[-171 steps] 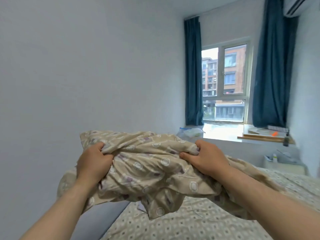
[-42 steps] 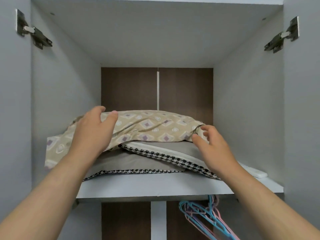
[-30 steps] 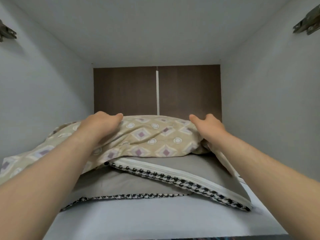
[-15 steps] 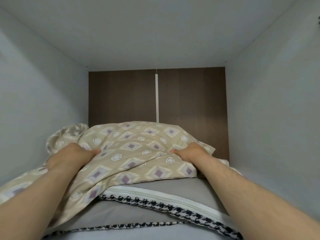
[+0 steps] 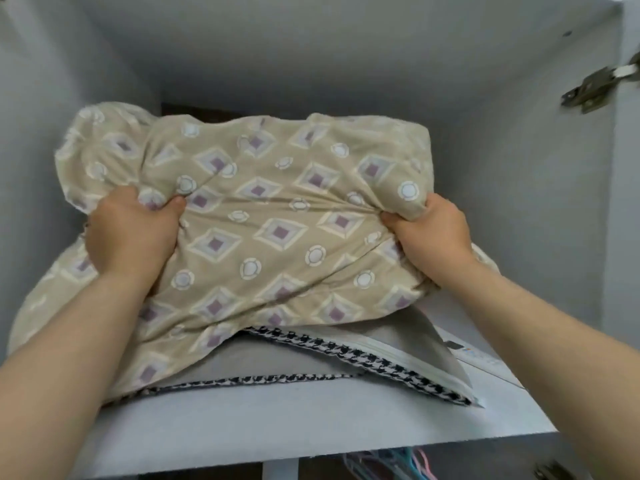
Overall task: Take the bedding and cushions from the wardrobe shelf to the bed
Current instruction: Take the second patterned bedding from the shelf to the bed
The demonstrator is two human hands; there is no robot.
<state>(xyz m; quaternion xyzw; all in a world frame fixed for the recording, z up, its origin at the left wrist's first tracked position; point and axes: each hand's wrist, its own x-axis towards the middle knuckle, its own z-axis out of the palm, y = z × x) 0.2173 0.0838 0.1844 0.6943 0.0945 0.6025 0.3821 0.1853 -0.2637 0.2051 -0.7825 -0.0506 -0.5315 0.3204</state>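
- Mostly the far wall of the wardrobe is hidden behind the beige patterned pillow [image 5: 277, 216]; only a thin dark strip of it shows above the pillow's top edge on the left.
- Below the shelf [image 5: 277, 424], coloured hangers [image 5: 391, 462] are cut off by the bottom border, so I cannot tell how many they are.
- At the right, a white flat object [image 5: 481, 358] lies on the shelf, half covered by the cushion; its small markings are too blurred to read.
- One metal hinge [image 5: 595, 84] at the upper right is blurred and partly cut by the border.
- Both forearms leave the picture at the near edge.
- The left hand [image 5: 130, 233] is clamped on the left part of the pillow: the thumb presses into the fabric on the front, and the other fingers go behind a fold and are hidden.
- The right hand [image 5: 431, 233] is closed tight on the right corner of the pillow; the cloth bunches in wrinkles at this grip, and its fingertips are hidden inside the fabric.
- The pillow is inside the wardrobe compartment, raised at its far side, and its near left part hangs over the shelf edge.
- Under it lie two grey cushions with houndstooth edging [image 5: 363, 362], stacked on the shelf; the upper one has a white zipper line and its near right corner points to the right.
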